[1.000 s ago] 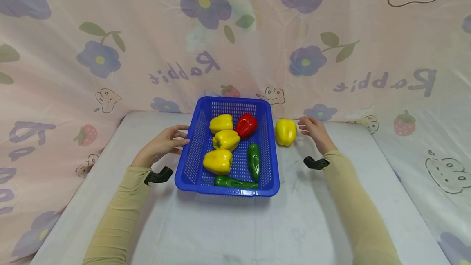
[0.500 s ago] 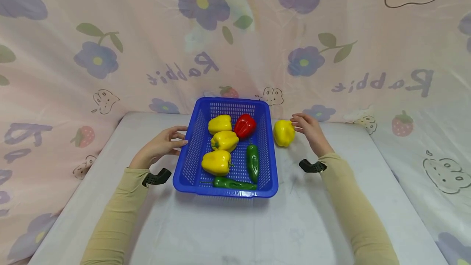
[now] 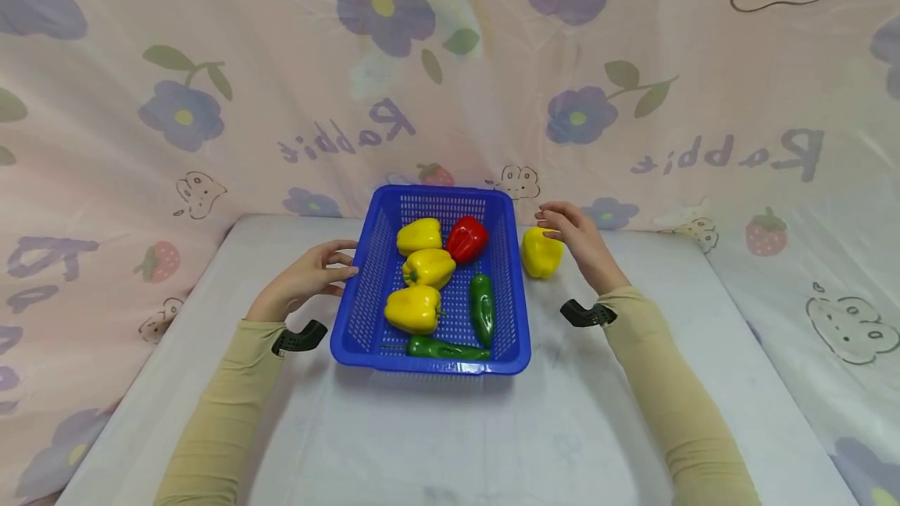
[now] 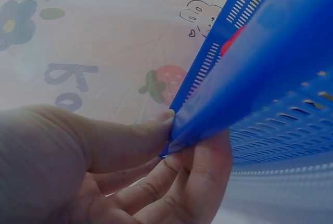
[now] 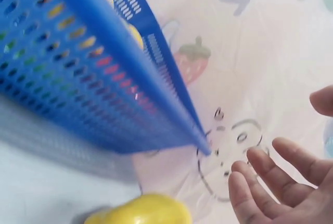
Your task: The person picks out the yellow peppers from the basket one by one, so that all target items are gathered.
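Observation:
My left hand pinches the left rim of a blue plastic basket, its thumb and fingers on either side of the edge in the left wrist view. Three yellow bell peppers, a red bell pepper and two long green peppers lie inside. Another yellow bell pepper sits on the table just right of the basket. Above and beside it my right hand hovers, fingers extended and holding nothing. In the right wrist view those fingertips are apart from both pepper and basket.
Under everything is a white-covered table. A patterned cloth curtain with flowers and rabbits hangs behind the basket and on both sides. Black camera mounts sit at both wrists.
My right hand has moved left and slightly up, from beside the loose yellow bell pepper to partly over it. The left hand keeps its place on the basket rim.

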A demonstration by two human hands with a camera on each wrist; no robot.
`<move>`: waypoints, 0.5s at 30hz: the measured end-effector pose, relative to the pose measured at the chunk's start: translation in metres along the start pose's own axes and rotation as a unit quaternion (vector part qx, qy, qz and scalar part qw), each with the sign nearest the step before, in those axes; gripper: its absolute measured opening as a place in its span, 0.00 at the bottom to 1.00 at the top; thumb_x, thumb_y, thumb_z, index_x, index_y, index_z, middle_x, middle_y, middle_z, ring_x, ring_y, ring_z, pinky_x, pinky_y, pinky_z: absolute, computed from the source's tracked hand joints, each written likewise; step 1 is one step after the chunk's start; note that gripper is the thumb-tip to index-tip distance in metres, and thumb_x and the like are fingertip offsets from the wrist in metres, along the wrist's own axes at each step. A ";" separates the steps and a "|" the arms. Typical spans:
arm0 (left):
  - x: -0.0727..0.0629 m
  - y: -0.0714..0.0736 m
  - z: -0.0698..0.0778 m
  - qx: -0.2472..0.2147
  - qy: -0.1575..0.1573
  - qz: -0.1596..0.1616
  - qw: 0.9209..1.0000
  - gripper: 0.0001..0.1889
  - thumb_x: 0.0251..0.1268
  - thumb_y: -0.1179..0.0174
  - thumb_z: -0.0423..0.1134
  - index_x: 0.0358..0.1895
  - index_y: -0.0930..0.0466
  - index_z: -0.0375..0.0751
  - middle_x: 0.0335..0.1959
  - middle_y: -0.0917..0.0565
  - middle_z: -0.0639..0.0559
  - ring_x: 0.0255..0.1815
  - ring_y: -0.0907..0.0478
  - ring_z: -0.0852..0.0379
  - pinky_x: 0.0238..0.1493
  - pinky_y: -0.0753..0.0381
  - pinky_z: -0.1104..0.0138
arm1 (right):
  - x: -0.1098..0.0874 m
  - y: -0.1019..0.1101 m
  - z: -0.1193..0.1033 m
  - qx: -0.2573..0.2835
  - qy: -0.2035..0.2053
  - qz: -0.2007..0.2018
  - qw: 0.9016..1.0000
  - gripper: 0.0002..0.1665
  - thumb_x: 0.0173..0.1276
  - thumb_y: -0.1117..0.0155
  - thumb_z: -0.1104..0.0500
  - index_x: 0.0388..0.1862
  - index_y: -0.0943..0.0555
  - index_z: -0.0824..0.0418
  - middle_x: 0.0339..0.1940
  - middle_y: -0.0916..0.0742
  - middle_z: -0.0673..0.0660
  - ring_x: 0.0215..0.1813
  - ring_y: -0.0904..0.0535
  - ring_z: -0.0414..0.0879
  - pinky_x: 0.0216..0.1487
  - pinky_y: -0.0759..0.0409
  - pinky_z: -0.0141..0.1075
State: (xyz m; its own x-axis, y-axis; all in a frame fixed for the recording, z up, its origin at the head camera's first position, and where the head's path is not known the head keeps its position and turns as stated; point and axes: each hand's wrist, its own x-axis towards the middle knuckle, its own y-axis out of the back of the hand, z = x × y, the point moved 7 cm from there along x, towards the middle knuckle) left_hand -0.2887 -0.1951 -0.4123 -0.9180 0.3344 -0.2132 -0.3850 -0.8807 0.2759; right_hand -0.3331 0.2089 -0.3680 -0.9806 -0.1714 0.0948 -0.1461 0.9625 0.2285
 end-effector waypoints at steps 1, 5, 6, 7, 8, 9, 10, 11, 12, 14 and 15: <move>0.000 0.000 0.000 0.000 0.000 0.000 1.000 0.30 0.70 0.45 0.33 0.72 0.46 0.38 0.54 0.28 0.34 0.40 0.21 0.46 0.43 0.17 0.58 | 0.000 -0.003 -0.003 0.001 0.004 -0.003 1.000 0.30 0.74 0.48 0.45 0.64 0.32 0.65 0.61 0.26 0.66 0.63 0.31 0.60 0.66 0.35 0.52; 0.000 0.000 0.001 0.002 0.002 0.001 1.000 0.30 0.70 0.45 0.33 0.72 0.46 0.37 0.54 0.28 0.33 0.40 0.21 0.46 0.42 0.17 0.58 | -0.001 -0.016 -0.016 -0.006 0.017 -0.022 1.000 0.28 0.74 0.47 0.48 0.64 0.32 0.65 0.61 0.25 0.66 0.62 0.29 0.60 0.64 0.34 0.53; -0.001 0.000 0.001 0.003 0.003 0.002 1.000 0.30 0.70 0.45 0.33 0.72 0.46 0.37 0.53 0.28 0.34 0.40 0.21 0.46 0.42 0.17 0.58 | -0.001 -0.019 -0.018 -0.010 0.020 -0.028 0.999 0.28 0.74 0.47 0.49 0.64 0.32 0.65 0.61 0.25 0.66 0.62 0.29 0.60 0.64 0.34 0.53; -0.001 0.000 0.002 0.003 0.003 0.002 1.000 0.30 0.70 0.45 0.34 0.72 0.45 0.37 0.53 0.28 0.34 0.40 0.21 0.46 0.42 0.17 0.58 | -0.002 -0.022 -0.020 -0.017 0.022 -0.034 0.999 0.28 0.74 0.46 0.49 0.64 0.32 0.65 0.60 0.25 0.65 0.61 0.29 0.59 0.64 0.33 0.53; -0.001 0.000 0.002 0.003 0.004 0.003 1.000 0.30 0.70 0.45 0.34 0.72 0.45 0.37 0.53 0.28 0.34 0.40 0.21 0.46 0.42 0.17 0.58 | -0.003 -0.025 -0.022 -0.023 0.026 -0.039 0.999 0.27 0.74 0.46 0.50 0.64 0.32 0.65 0.60 0.25 0.65 0.61 0.29 0.59 0.63 0.32 0.52; 0.000 0.000 0.002 0.003 0.004 0.003 1.000 0.30 0.70 0.45 0.33 0.72 0.45 0.37 0.53 0.28 0.34 0.40 0.21 0.46 0.42 0.17 0.58 | -0.003 -0.028 -0.024 -0.029 0.029 -0.047 0.998 0.27 0.74 0.46 0.50 0.65 0.32 0.65 0.60 0.24 0.64 0.61 0.28 0.58 0.63 0.32 0.52; -0.001 0.000 0.002 0.002 0.005 0.003 1.000 0.30 0.70 0.45 0.34 0.72 0.45 0.37 0.53 0.28 0.34 0.40 0.21 0.46 0.42 0.17 0.58 | -0.004 -0.031 -0.025 -0.032 0.033 -0.053 0.998 0.26 0.74 0.46 0.52 0.65 0.32 0.65 0.60 0.24 0.64 0.61 0.28 0.57 0.63 0.31 0.51; 0.000 0.000 0.002 0.002 0.005 0.003 1.000 0.30 0.70 0.45 0.34 0.72 0.45 0.37 0.53 0.28 0.34 0.40 0.21 0.46 0.42 0.17 0.58 | -0.005 -0.034 -0.027 -0.034 0.036 -0.059 0.997 0.26 0.74 0.45 0.52 0.65 0.32 0.64 0.59 0.24 0.64 0.60 0.28 0.57 0.63 0.31 0.50; 0.000 0.000 0.002 0.002 0.005 0.002 1.000 0.30 0.70 0.45 0.33 0.72 0.45 0.37 0.53 0.28 0.34 0.40 0.21 0.46 0.42 0.17 0.58 | -0.005 -0.037 -0.029 -0.034 0.038 -0.065 0.997 0.26 0.74 0.45 0.53 0.65 0.32 0.64 0.59 0.24 0.63 0.60 0.28 0.57 0.63 0.31 0.50; 0.000 0.000 0.002 0.000 0.006 0.001 1.000 0.30 0.71 0.45 0.33 0.72 0.45 0.37 0.53 0.28 0.34 0.40 0.21 0.46 0.42 0.17 0.58 | -0.005 -0.043 -0.032 -0.039 0.042 -0.078 0.995 0.25 0.73 0.44 0.54 0.65 0.32 0.63 0.59 0.24 0.63 0.61 0.28 0.58 0.63 0.31 0.51; 0.000 0.000 0.002 0.000 0.006 0.001 1.000 0.30 0.71 0.46 0.33 0.72 0.46 0.37 0.53 0.28 0.34 0.40 0.21 0.46 0.42 0.17 0.58 | -0.006 -0.045 -0.033 -0.043 0.042 -0.083 0.995 0.25 0.73 0.44 0.54 0.65 0.32 0.63 0.59 0.24 0.62 0.61 0.28 0.58 0.63 0.31 0.51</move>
State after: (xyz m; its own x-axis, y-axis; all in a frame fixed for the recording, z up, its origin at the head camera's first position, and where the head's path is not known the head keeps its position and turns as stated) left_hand -0.2888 -0.1942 -0.4108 -0.9174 0.3291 -0.2238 -0.3835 -0.8812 0.2765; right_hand -0.3165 0.1591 -0.3470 -0.9292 -0.3468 0.1278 -0.2900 0.8985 0.3295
